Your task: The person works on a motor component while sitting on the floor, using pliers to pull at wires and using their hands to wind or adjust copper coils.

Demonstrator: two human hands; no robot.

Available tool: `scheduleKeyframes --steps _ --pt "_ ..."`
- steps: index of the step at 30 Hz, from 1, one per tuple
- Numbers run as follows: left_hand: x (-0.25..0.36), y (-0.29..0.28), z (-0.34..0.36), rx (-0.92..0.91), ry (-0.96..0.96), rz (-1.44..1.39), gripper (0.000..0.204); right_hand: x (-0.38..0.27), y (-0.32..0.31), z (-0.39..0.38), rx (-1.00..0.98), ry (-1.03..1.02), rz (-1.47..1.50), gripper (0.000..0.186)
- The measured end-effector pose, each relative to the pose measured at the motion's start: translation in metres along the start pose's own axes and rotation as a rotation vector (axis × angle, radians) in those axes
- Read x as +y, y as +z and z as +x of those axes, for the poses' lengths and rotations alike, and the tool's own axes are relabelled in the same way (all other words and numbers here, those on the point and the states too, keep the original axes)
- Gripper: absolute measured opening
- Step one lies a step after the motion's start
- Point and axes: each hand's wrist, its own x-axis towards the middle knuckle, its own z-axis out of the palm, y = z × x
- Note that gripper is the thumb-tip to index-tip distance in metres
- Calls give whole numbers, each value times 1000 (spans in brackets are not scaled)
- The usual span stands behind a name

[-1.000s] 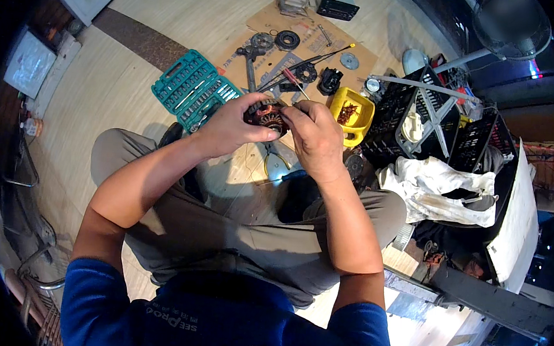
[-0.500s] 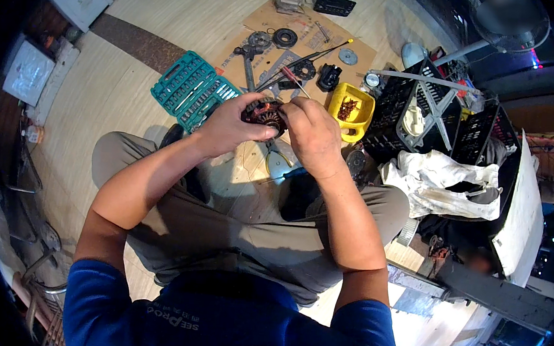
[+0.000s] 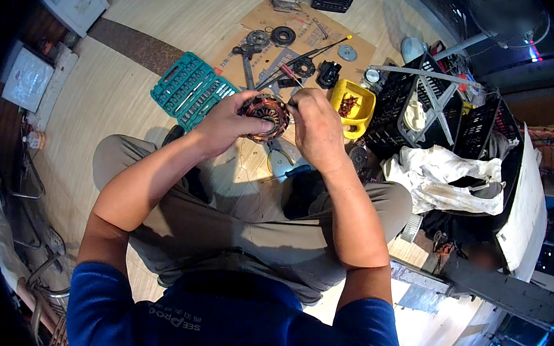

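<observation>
My left hand (image 3: pixel 225 125) grips a ring-shaped stator (image 3: pixel 280 113) with copper windings, thumb across its face and fingers behind its left side. The stator's round open face is tilted up toward me. At its right rim my right hand (image 3: pixel 318 127) is closed, thumb and fingertips pinched together. Whatever lies between those fingertips is too small to make out. Below the stator, on the floor, lie pliers (image 3: pixel 271 158) with a yellow handle and a blue-handled tool (image 3: pixel 298 171). A red-handled screwdriver (image 3: pixel 289 74) lies just beyond my hands.
A green socket set case (image 3: pixel 180 77) lies unfolded at left. Disassembled parts, including a black pulley (image 3: pixel 282 37), are spread over cardboard (image 3: pixel 236 33). At right stand a yellow container (image 3: pixel 361 124) with copper scraps, black crates (image 3: pixel 385 126) and a white cloth (image 3: pixel 420 178).
The stator has turned so that more of its round face shows. My right hand has shifted slightly right, from over the stator to its rim.
</observation>
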Motion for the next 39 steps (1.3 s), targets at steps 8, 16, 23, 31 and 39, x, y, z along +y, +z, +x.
scheduleKeyframes --steps 8,16,23,31,39 --pt "-3 2 -4 66 -35 135 49 2 -2 2 92 22 63 17" --pt "3 4 -2 -13 -32 -51 45 2 -2 -4 -25 51 89 20" --pt "3 6 -2 -34 -92 63 45 3 1 -5 -81 17 75 13" --pt "2 4 -3 -95 -86 200 52 14 14 -7 -77 145 405 20" --pt "-9 -7 5 -143 -68 -245 66 14 24 -3 -105 678 866 27"
